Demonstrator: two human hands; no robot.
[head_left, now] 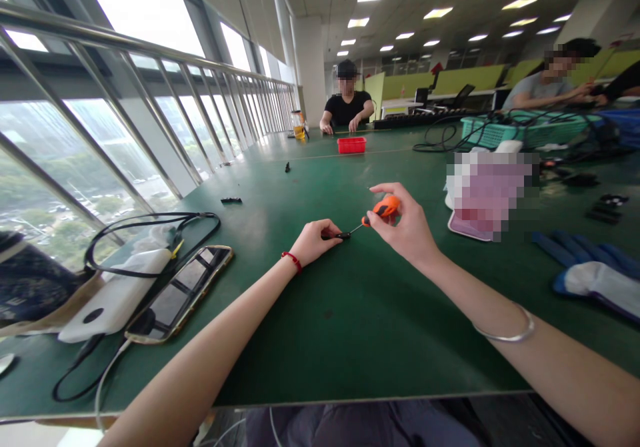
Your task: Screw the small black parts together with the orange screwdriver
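Note:
My right hand [400,223] grips an orange and black screwdriver [386,207] by its handle, with the index finger lifted away from it. The thin shaft slants down to the left, and its tip meets a small black part [344,235]. That part is pinched low over the green table by my left hand [316,240], whose fingers cover much of it. What exactly the black part is I cannot make out.
A phone [183,293], a white power bank [117,293] and looped cables lie left. Small black pieces [231,200] and a red tray [351,145] are ahead. Gloves [595,273] and a teal basket [525,130] lie right. A co-worker [349,103] sits opposite.

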